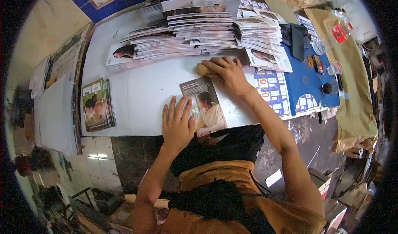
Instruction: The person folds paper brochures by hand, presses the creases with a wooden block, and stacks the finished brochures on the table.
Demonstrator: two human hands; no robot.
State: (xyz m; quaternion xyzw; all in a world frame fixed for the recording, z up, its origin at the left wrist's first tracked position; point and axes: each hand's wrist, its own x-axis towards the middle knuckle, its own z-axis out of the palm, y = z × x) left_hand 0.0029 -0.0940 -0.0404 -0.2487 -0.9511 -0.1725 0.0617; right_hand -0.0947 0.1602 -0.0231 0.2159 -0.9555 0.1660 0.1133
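A printed booklet (208, 105) with a seated figure on its cover lies near the table's front edge. My left hand (178, 120) rests flat with fingers spread, on the booklet's left side and the white tabletop. At the booklet's upper right, my right hand (229, 74) is closed round a small tan block (203, 69). Behind both hands rise tall, uneven piles of booklets (203, 31). A smaller stack with green covers (95, 105) lies at the table's left end.
Printed sheets (271, 94) and a blue surface (300, 76) lie on the right, with a dark cloth item (296, 39), rubber bands and small containers. Beyond are brown paper (354, 97) and a red-labelled bottle (341, 31). A white board stands left.
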